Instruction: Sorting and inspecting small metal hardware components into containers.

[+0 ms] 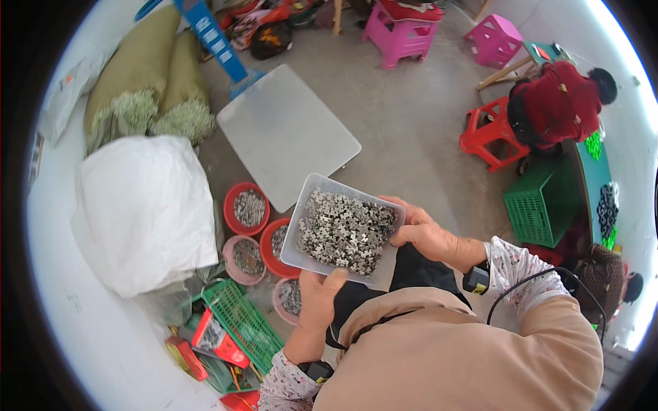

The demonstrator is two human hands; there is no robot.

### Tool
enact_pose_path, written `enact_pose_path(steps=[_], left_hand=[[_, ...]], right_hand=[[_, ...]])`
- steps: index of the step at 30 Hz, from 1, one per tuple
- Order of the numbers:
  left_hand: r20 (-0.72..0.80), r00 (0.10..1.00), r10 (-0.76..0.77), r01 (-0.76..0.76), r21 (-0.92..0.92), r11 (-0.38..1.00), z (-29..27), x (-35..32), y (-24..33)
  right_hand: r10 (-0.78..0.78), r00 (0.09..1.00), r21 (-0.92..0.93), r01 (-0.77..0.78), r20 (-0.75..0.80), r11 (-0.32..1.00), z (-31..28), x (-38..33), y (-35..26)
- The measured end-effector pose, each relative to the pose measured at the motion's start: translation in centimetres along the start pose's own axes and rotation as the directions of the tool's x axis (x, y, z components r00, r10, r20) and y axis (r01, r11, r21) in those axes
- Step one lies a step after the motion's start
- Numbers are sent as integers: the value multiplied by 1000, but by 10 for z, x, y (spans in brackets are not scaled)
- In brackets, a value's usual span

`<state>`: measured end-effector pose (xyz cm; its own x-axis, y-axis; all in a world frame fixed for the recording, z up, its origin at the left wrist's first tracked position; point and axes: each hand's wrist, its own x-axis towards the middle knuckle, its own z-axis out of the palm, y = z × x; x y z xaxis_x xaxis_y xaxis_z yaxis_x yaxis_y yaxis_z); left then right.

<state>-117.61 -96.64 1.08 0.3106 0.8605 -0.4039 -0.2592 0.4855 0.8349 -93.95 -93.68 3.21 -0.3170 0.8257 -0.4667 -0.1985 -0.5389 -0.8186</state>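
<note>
Head view: a translucent plastic box is being held in front of the body by both hands. Many small grey metal-looking pieces are being carried in it, heaped toward its far and left edges, while part of the bottom near its near-right corner is being left bare. Its right edge, near the far-right corner, is being clamped by the right hand, the thumb being laid over the rim. Its near edge is being gripped by the left hand, thumb on the rim; whether the fingers underneath are being kept together or apart cannot be told. Beyond the box, a grey platform is being shown on the floor, with a red bowl being seen just beside its near-left edge.
</note>
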Motion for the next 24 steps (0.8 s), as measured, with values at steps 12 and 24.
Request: enact_pose_path(steps=[12,24], left_hand=[[213,975,-64,117,-246,962,189,171,36],[486,817,-310,403,-97,910,291,364,84]], right_hand=[[-57,996,-172,43,-75,984,-225,-47,-107],[-221,960,-297,163,-174,941,-368,5,-217]])
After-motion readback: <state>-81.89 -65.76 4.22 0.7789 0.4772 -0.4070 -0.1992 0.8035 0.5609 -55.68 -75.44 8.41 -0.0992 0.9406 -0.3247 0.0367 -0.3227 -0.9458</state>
